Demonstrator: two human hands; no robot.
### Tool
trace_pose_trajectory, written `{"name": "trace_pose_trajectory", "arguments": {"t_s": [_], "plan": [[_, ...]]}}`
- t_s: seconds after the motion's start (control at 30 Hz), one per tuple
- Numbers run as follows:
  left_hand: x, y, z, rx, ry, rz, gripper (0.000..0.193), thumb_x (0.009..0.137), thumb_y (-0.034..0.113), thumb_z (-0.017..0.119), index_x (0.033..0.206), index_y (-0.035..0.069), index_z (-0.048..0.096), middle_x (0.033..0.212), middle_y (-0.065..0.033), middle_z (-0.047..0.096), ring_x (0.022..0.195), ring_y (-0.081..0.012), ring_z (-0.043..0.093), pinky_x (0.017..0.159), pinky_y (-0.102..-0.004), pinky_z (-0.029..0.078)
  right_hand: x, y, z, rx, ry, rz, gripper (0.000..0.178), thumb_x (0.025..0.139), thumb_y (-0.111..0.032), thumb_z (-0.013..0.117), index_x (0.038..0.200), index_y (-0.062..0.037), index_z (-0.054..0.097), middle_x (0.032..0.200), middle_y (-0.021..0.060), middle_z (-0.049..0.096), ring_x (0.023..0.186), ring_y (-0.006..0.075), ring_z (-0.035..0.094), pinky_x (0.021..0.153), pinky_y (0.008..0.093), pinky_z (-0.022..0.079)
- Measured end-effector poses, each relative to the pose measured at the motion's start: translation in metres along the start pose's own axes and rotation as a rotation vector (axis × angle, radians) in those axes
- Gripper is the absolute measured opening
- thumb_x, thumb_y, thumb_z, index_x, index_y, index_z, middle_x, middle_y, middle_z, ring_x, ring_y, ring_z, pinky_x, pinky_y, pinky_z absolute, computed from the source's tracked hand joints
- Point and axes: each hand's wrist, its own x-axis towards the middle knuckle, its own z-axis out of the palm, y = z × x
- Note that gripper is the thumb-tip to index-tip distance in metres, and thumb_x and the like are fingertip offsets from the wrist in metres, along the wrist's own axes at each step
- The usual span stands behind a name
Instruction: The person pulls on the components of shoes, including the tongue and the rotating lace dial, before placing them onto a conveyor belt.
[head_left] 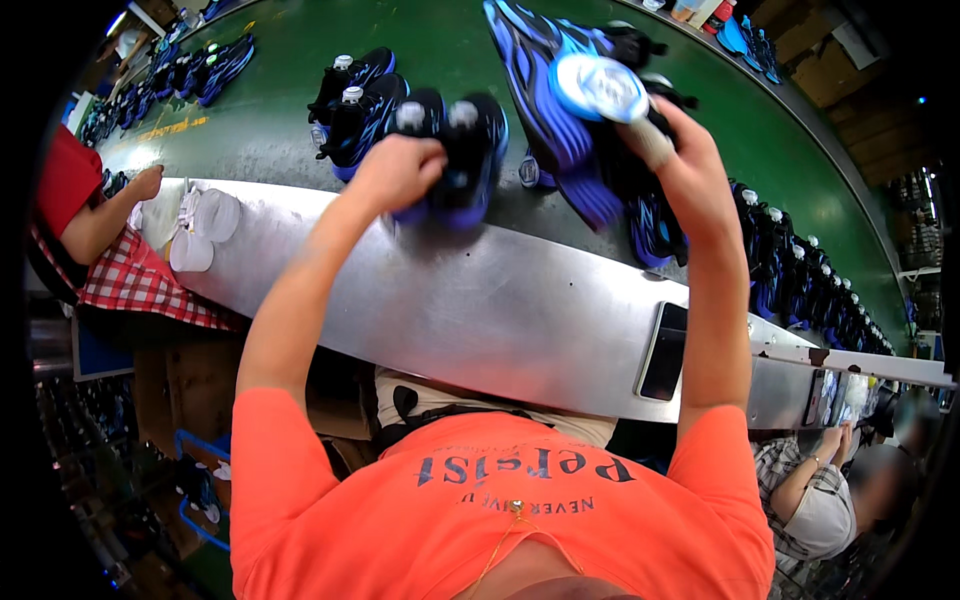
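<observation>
One tilted purple-and-black sneaker (545, 95) was gripped by the right hand (693, 165), seemingly for steady support; the left hand (398, 170) curled at black-and-blue sneakers (472, 150), hold unclear.

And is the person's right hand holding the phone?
No, the phone lies on the metal worktop, while the right hand holds up a blue-and-black shoe.

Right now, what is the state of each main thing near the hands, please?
Raised shoe: tilted, held in right hand
Blue-white disc: against or before that shoe, unclear
Blurred shoes: side by side at left hand, grip unclear
Nearer phone: lying, screen dark
</observation>
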Motion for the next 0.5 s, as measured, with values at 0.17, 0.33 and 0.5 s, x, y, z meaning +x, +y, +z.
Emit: {"name": "trace_pose_trajectory", "arguments": {"t_s": [0.17, 0.33, 0.5], "plan": [[-0.025, 0.045, 0.004, -0.556, 0.179, -0.186, 0.025, 0.093, 0.021, 0.055, 0.108, 0.004, 0.066, 0.094, -0.0086, 0.067, 0.084, -0.0189, 0.062, 0.076, -0.0303, 0.049, -0.099, -0.034, 0.003, -0.253, -0.108, 0.132, 0.025, 0.081, -0.02, 0.072, 0.098, -0.0031, 0.065, 0.077, 0.0085, 0.061, 0.07, 0.0194, 0.059, 0.064, 0.0319, 0.048], [-0.14, 0.117, 0.042, -0.742, -0.109, -0.272, 0.057, 0.085, 0.019, 0.064, 0.137, 0.005, 0.046, 0.139, -0.019, 0.046, 0.129, -0.0267, 0.045, 0.097, -0.0375, 0.043, -0.164, -0.003, 0.084, -0.396, -0.253, 0.076, 0.028, 0.074, -0.02, 0.073, 0.097, -0.007, 0.062, 0.077, 0.0131, 0.056, 0.071, 0.0329, 0.059, 0.061, 0.0418, 0.049], [-0.135, 0.081, 0.072, -0.472, 0.032, -0.279, 0.043, 0.084, 0.007, 0.053, 0.127, -0.001, 0.051, 0.118, -0.0219, 0.058, 0.11, -0.0367, 0.054, 0.094, -0.038, 0.043, -0.184, -0.007, 0.129, -0.198, -0.435, 0.107, 0.051, 0.079, -0.023, 0.073, 0.121, -0.0038, 0.052, 0.091, 0.0171, 0.051, 0.081, 0.0355, 0.055, 0.071, 0.0403, 0.047]]}}
